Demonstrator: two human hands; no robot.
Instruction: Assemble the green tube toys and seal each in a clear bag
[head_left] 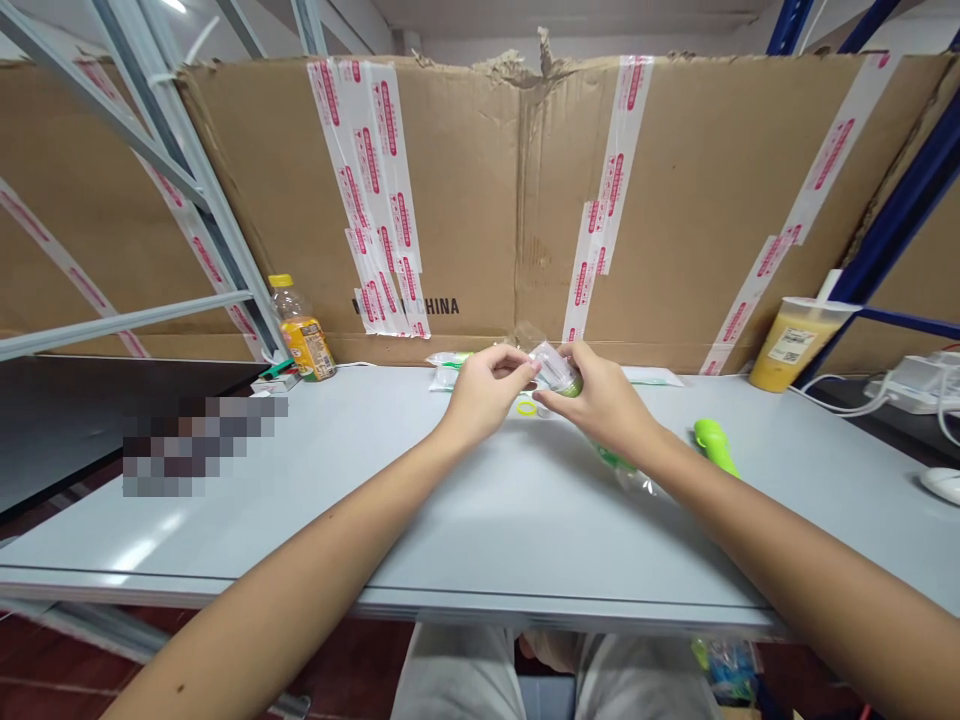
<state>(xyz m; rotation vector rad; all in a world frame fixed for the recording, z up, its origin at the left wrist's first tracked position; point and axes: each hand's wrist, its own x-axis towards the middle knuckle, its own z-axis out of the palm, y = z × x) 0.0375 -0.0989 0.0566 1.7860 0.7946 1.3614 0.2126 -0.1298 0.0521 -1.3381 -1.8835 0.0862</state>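
Observation:
Both my hands meet above the middle of the grey table [450, 520]. My right hand [600, 400] is closed round a small clear plastic-wrapped item with a green part [559, 375]. My left hand [484, 390] pinches the wrapper's left end with thumb and fingers. A small yellow ring [526, 407] lies on the table just below the hands. A clear bag with green contents [626, 470] lies under my right wrist.
A lime-green tube-shaped object [716, 445] lies at the right. An orange drink bottle [304, 330] stands back left, a sealed cup of yellow drink [799, 345] back right. Taped cardboard [487, 200] walls the back. A white power strip [922, 385] with cables sits far right.

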